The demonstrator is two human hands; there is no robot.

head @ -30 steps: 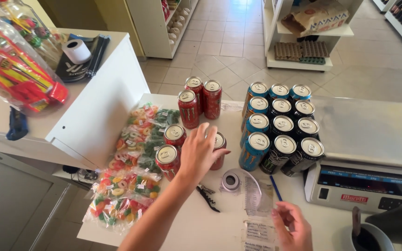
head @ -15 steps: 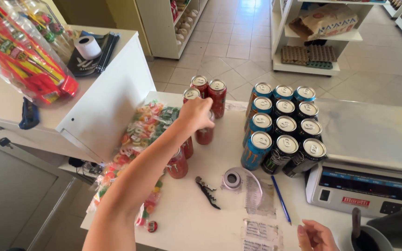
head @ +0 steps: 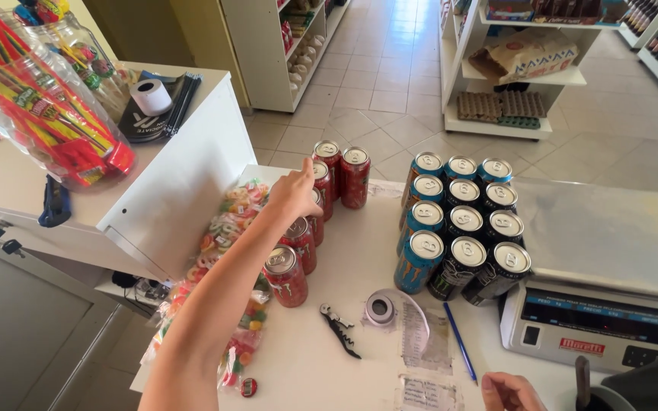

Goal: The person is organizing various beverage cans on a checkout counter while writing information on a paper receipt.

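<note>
Left hand [head: 296, 190], fingers closed on a red can [head: 321, 183] at frame centre, has reached further up the counter [head: 359, 251]; right hand [head: 512, 392], lower edge, fingers loosely curled, empty.

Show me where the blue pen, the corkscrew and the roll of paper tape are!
blue pen [head: 460, 342], head view, middle of its thin barrel.
corkscrew [head: 340, 329], head view, middle of its dark folded body.
roll of paper tape [head: 379, 308], head view, on the roll's core.

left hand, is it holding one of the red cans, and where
The left hand rests on the top of a red can; whether its grip has closed cannot be told. The right hand holds nothing.
</note>
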